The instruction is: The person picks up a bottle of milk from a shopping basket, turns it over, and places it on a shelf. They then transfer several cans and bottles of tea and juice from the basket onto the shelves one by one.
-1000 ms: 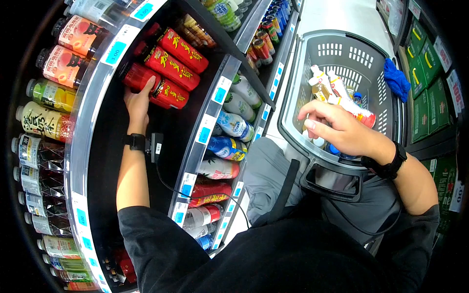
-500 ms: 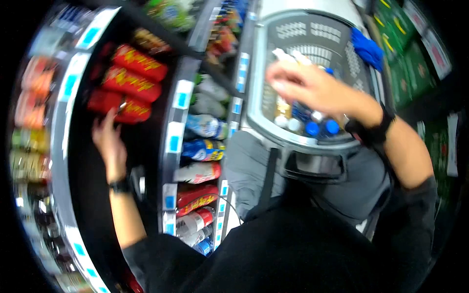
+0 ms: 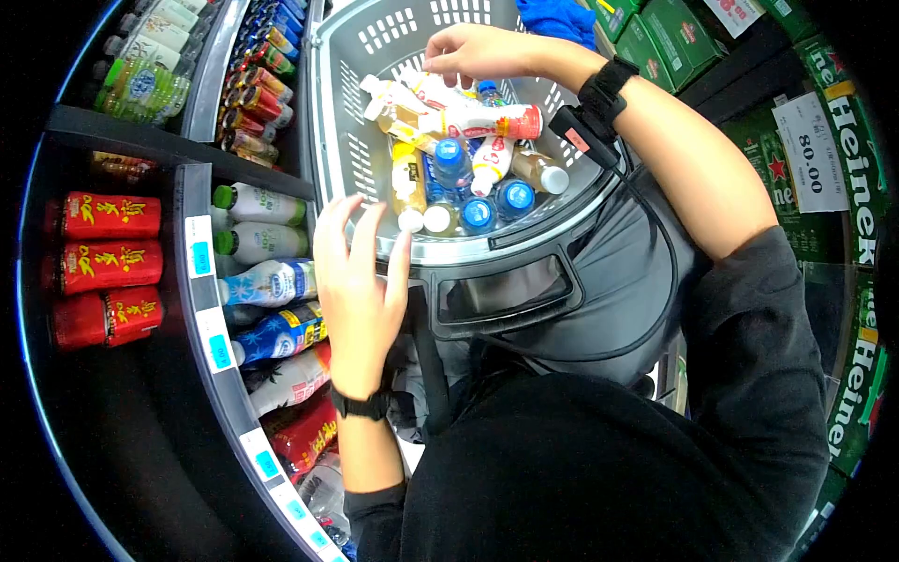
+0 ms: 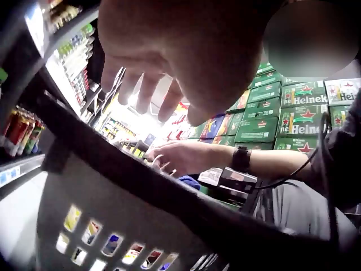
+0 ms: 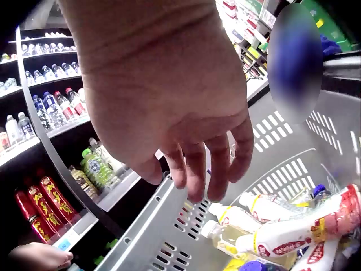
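In the head view my left hand (image 3: 361, 290) is by the near left rim of the grey shopping basket (image 3: 323, 112), fingers spread and nothing in them. My right hand (image 3: 482, 51) hangs over the far part of the basket. The right wrist view shows its fingers (image 5: 194, 169) pointing loosely downward, holding nothing, above the bottles. Inside lie several drink bottles: a white bottle with a red end (image 3: 496, 122), a blue-capped bottle (image 3: 451, 164) and a yellow-labelled bottle (image 3: 408, 178) among them.
Red drink bottles (image 3: 110, 264) with yellow lettering lie on the dark shelf at left. More bottles (image 3: 267, 281) line the lower shelf beside the basket. A blue cloth (image 3: 557, 19) hangs at the basket's far right. Green beer cartons (image 3: 679, 42) are stacked at right.
My left hand has come off the red bottles on the shelf and moved right to the basket. The view has swung toward the basket; my right hand stays over it, farther back.
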A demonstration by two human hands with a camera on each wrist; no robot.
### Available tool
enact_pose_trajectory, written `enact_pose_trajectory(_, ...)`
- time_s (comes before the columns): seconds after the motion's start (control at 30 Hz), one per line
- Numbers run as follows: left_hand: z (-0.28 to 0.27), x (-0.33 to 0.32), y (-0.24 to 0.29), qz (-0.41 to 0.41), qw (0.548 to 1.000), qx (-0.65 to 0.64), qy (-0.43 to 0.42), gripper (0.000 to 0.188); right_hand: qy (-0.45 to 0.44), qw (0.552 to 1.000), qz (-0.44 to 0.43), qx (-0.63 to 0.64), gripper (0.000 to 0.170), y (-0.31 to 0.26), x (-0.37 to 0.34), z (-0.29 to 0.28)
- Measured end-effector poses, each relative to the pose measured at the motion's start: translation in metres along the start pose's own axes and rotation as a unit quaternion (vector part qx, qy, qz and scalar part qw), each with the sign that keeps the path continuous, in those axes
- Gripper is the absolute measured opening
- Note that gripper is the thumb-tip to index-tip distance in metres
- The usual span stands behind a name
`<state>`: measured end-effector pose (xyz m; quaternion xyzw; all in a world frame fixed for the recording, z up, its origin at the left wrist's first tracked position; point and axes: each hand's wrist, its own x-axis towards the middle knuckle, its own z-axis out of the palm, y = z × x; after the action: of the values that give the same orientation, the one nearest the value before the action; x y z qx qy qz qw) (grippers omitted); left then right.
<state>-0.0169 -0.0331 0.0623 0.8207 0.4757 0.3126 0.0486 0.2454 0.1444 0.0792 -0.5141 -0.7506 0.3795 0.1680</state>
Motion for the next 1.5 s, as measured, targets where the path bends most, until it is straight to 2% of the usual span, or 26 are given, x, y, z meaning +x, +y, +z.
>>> enact_pose_trajectory(0.1, 0.031, 0.013, -0.007, 0.005, 0.999, -0.036, 0.015, 0.029, -0.039, 0.997, 0.046, -0.044, 0.032, 0.017, 0.003, 0.004)
enact_pose_trajectory(0.17, 0.053, 0.009, -0.014, -0.035, 0.995, -0.091, 0.024, 0.029, -0.059, 0.994, 0.057, -0.075, 0.032, 0.024, 0.003, 0.006)
enact_pose_trajectory(0.2, 0.057, 0.007, -0.013, -0.061, 0.997, -0.043, 0.023, 0.029, -0.073, 0.991, 0.067, -0.091, 0.032, 0.026, 0.002, 0.009)
enact_pose_trajectory(0.37, 0.057, 0.01, -0.009, -0.092, 0.995, -0.028, 0.001, 0.023, -0.101, 0.981, 0.089, -0.142, 0.032, 0.027, 0.001, 0.017)
enact_pose_trajectory(0.53, 0.055, 0.011, -0.009, -0.091, 0.995, -0.02, -0.023, 0.024, -0.09, 0.981, 0.092, -0.147, 0.033, 0.036, 0.007, 0.014)
enact_pose_trajectory(0.6, 0.054, 0.011, -0.008, -0.09, 0.995, -0.014, -0.034, 0.024, -0.04, 0.97, 0.123, -0.203, 0.033, 0.04, 0.015, 0.007)
enact_pose_trajectory(0.7, 0.052, 0.011, -0.006, -0.076, 0.995, -0.012, -0.064, 0.021, 0.027, 0.973, 0.18, -0.144, 0.036, 0.044, 0.014, -0.009)
enact_pose_trajectory(0.77, 0.049, 0.013, -0.003, -0.097, 0.988, 0.003, -0.12, 0.018, 0.033, 0.972, 0.182, -0.147, 0.036, 0.045, 0.007, -0.014)
enact_pose_trajectory(1.03, 0.049, 0.011, -0.004, -0.092, 0.991, -0.01, -0.092, 0.018, -0.009, 0.96, 0.227, -0.163, 0.037, 0.05, 0.002, -0.012)
enact_pose_trajectory(1.13, 0.048, 0.011, -0.003, -0.086, 0.992, -0.02, -0.087, 0.018, 0.012, 0.969, 0.207, -0.132, 0.03, 0.056, -0.004, -0.015)
enact_pose_trajectory(1.2, 0.05, 0.009, -0.005, -0.058, 0.997, -0.031, -0.048, 0.018, -0.068, 0.954, 0.211, -0.204, 0.037, 0.063, 0.004, -0.016)
enact_pose_trajectory(1.23, 0.05, 0.007, -0.01, -0.038, 0.998, -0.048, -0.034, 0.018, -0.123, 0.942, 0.15, -0.274, 0.037, 0.082, 0.011, -0.018)
enact_pose_trajectory(1.27, 0.047, 0.005, -0.009, -0.052, 0.997, -0.034, -0.039, 0.018, -0.115, 0.96, 0.174, -0.188, 0.034, 0.079, 0.011, -0.019)
enact_pose_trajectory(1.3, 0.046, 0.005, -0.006, -0.049, 0.996, -0.066, -0.025, 0.019, -0.111, 0.98, 0.119, -0.118, 0.032, 0.095, 0.004, -0.022)
enact_pose_trajectory(1.33, 0.049, 0.001, -0.011, -0.041, 0.996, -0.076, -0.017, 0.019, -0.143, 0.962, 0.146, -0.18, 0.031, 0.084, 0.006, -0.02)
enact_pose_trajectory(1.37, 0.05, -0.002, -0.01, -0.068, 0.994, -0.076, -0.029, 0.02, -0.144, 0.973, 0.125, -0.126, 0.031, 0.086, 0.003, -0.018)
enact_pose_trajectory(1.4, 0.06, -0.006, -0.016, -0.024, 0.997, -0.075, 0.011, 0.02, -0.141, 0.97, 0.159, -0.121, 0.031, 0.082, 0.001, -0.014)
enact_pose_trajectory(1.43, 0.054, -0.006, -0.013, -0.028, 0.997, -0.066, 0.01, 0.021, -0.142, 0.967, 0.175, -0.118, 0.029, 0.078, -0.001, -0.012)
enact_pose_trajectory(1.5, 0.056, -0.008, -0.013, -0.045, 0.997, -0.067, 0.002, 0.023, -0.175, 0.963, -0.026, -0.201, 0.028, 0.112, 0.001, -0.008)
